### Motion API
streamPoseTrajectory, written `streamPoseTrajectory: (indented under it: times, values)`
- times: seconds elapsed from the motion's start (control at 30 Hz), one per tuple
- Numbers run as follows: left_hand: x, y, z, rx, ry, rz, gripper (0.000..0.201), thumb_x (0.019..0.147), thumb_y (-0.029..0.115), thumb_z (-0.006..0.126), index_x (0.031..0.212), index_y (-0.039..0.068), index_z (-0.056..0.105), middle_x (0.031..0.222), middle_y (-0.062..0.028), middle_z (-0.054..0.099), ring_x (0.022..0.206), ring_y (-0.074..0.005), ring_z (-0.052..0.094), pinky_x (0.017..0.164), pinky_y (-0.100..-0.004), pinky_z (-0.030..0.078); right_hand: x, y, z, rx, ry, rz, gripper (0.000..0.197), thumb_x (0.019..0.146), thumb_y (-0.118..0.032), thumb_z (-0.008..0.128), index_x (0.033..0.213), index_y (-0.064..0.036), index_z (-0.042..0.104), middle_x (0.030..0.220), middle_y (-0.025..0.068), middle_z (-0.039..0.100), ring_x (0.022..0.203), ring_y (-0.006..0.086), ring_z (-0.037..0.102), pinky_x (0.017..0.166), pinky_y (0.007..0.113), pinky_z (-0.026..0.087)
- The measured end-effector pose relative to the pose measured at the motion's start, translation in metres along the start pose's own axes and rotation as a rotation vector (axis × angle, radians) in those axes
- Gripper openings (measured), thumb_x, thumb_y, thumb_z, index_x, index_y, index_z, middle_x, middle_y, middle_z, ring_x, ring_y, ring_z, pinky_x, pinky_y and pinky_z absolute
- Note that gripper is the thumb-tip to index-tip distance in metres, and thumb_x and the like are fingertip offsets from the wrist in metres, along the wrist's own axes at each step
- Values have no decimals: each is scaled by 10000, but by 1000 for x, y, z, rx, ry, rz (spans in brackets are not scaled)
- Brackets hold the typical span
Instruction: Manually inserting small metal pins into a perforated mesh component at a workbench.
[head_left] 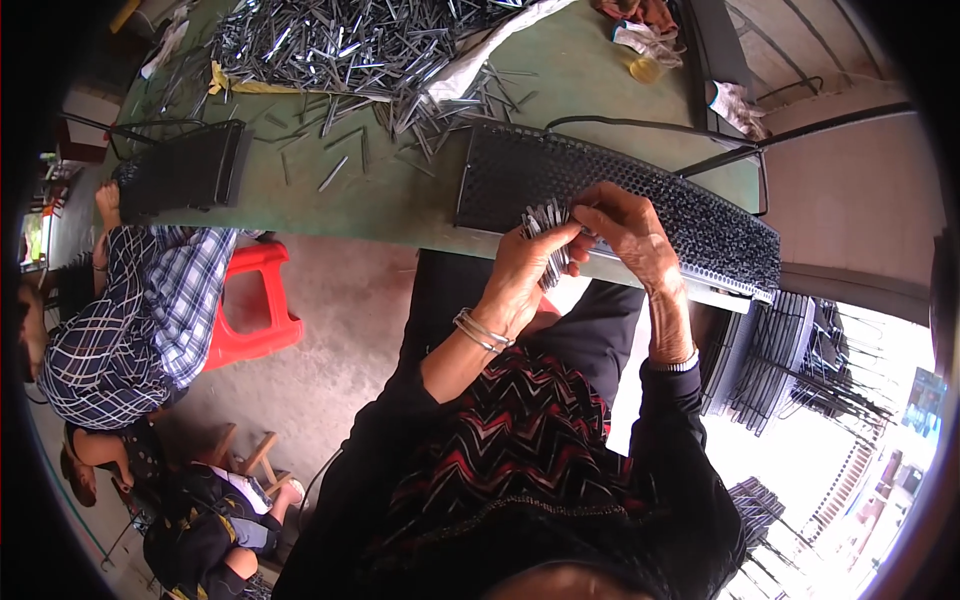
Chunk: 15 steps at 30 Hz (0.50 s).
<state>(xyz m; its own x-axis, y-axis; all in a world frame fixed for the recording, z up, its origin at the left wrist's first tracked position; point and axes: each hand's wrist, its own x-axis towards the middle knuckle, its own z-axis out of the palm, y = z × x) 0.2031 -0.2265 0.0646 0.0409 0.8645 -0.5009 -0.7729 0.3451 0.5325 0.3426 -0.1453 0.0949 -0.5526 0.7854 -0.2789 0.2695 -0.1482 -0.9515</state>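
A bundle of thin grey metal strips stands upright in my left hand, fingers wrapped round it, in front of the table edge. Close beside the bundle is my right hand, its thumb and fingertips pinched together. Whatever those fingertips hold is too small to make out. Just beyond both hands lies a long black perforated rack. Its left part shows bare holes, while its right part is densely filled with small dark pieces. My right hand hides some of the rack's middle.
A large heap of metal strips covers the far table, with loose strips scattered nearer. Another black rack is at left, beside a seated person and a red stool. Dark racks stand stacked at right. White gloves lie far right.
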Motion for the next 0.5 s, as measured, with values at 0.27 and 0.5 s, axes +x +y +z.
streamPoseTrajectory:
  times: [0.27, 0.5]
  values:
    - [-3, 2, 5, 51, 45, -11, 180, 847, 147, 698, 962, 17, 647, 868, -103, 693, 719, -156, 657, 556, -276, 513, -2, 3, -4, -42, 101, -49, 123, 898, -58, 576, 962, 36, 622, 782, 72, 650, 704, 115, 603, 649, 246, 488]
    - [-2, 1, 6, -119, 55, -80, 242, 890, 183, 665, 1077, 37, 617, 946, -132, 664, 754, -147, 630, 613, -313, 540, 28, 10, -13, -221, 677, -309, 184, 948, -106, 529, 1034, 31, 615, 823, 100, 690, 782, 145, 670, 724, 270, 523]
